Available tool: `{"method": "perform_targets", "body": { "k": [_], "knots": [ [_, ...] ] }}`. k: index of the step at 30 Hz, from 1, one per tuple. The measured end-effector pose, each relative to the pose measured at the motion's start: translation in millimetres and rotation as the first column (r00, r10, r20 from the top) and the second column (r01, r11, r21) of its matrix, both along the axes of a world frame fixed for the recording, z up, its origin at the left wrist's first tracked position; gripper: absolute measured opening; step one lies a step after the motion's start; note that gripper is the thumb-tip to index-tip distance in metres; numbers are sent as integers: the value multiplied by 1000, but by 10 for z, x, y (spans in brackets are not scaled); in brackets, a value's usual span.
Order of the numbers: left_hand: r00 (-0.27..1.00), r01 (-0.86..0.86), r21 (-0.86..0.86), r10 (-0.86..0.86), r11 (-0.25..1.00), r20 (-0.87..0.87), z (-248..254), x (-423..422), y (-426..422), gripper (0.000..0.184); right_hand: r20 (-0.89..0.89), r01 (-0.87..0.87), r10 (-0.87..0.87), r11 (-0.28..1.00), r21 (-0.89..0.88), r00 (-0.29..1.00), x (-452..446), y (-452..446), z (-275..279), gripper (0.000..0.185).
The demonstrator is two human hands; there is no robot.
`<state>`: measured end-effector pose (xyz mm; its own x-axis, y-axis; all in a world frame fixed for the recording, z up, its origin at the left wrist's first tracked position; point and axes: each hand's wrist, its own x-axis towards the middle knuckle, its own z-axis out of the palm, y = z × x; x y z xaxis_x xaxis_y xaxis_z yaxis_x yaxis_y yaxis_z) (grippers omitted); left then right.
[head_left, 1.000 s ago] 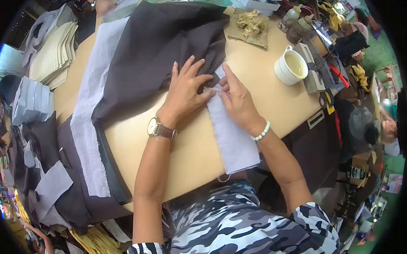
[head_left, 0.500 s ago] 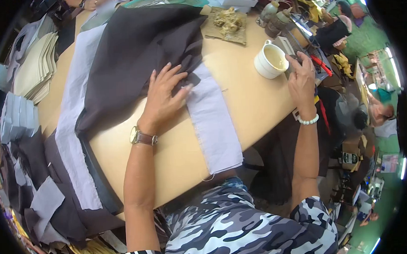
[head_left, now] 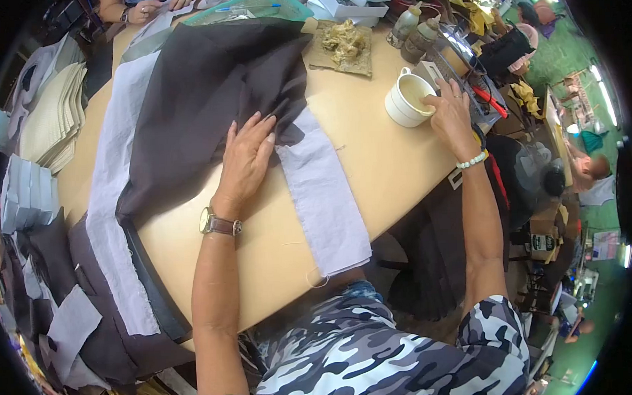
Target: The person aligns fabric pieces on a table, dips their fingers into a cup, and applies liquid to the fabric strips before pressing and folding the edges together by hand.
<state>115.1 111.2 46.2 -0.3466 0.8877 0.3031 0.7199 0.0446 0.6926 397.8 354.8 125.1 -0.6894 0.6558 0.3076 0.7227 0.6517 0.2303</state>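
My left hand (head_left: 243, 158) lies flat, fingers slightly apart, on the lower edge of the dark fabric (head_left: 201, 97). Just right of it, a light grey cloth strip (head_left: 326, 197) runs toward the table's front edge, its top end beside the dark fabric. My right hand (head_left: 452, 119) is at the right rim of the white cup (head_left: 402, 109), fingers bent over the rim; whether it grips anything there is hidden. Pale contents show inside the cup. Another long light grey strip (head_left: 111, 198) lies along the dark fabric's left side.
Beyond the cup stand two bottles (head_left: 411, 37) and a brown pad with a yellowish lump (head_left: 345, 47). A green basket (head_left: 254, 8) is at the far edge. Another person's hands (head_left: 146, 10) are at the far left. Stacked cream sheets (head_left: 52, 119) lie left.
My right hand has left the grey strip and moved right to the cup. My left hand stays on the dark fabric. The view has shifted, and the other person's hands now show more.
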Motion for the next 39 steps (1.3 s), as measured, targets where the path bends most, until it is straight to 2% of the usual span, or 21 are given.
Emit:
{"method": "perform_targets", "body": {
  "k": [2, 5, 9, 12, 15, 16, 18, 20, 22, 25, 31, 39],
  "knots": [
    [1000, 1, 5, -1, 1000, -3, 18, 2, 1, 36, -86, -26, 27, 1000, 9, 996, -4, -30, 107, 33],
    [1000, 7, 9, -7, 1000, 1, 7, 6, -6, 36, -249, -55, 94, 985, 161, 964, 73, -98, 164, 29],
    [1000, 16, 21, -16, 1000, 7, -29, -15, 8, 36, -122, -52, 70, 988, 148, 990, 107, -333, 122, 25],
    [999, 26, 39, -28, 999, 28, -50, -15, 8, 36, -94, -65, 83, 982, 175, 992, -6, -484, 116, 22],
    [999, 16, 36, -18, 999, 43, -10, 11, -5, 36, -248, -289, 269, 956, -49, 931, -278, -736, 236, 22],
    [999, 23, 31, -24, 999, 29, -30, -5, 5, 36, -393, -386, 302, 910, -153, 869, -406, -869, 186, 29],
    [1000, 19, 21, -20, 1000, 13, -55, -19, 15, 36, -629, -585, 278, 731, -351, 726, -656, -1190, 78, 38],
    [1000, 20, 21, -20, 1000, 15, -50, -15, 11, 36, -729, -704, 192, 500, -504, 658, -856, -1396, -54, 45],
    [999, 22, 29, -23, 999, 29, -39, -14, -1, 36, -779, -762, 162, 397, -511, 606, -1012, -1499, -191, 47],
    [999, 23, 43, -24, 999, 27, -42, -14, 3, 35, -764, -753, 152, 370, -544, 627, -1131, -1546, -327, 47],
    [999, -37, 91, 39, 995, -18, -66, 15, 56, 31, -738, -708, 171, 485, -514, 653, -1191, -1533, -555, 45],
    [997, -55, 71, 59, 996, -55, -58, 13, 67, 31, -738, -698, 182, 527, -485, 650, -1217, -1547, -627, 49]
  ]
}}
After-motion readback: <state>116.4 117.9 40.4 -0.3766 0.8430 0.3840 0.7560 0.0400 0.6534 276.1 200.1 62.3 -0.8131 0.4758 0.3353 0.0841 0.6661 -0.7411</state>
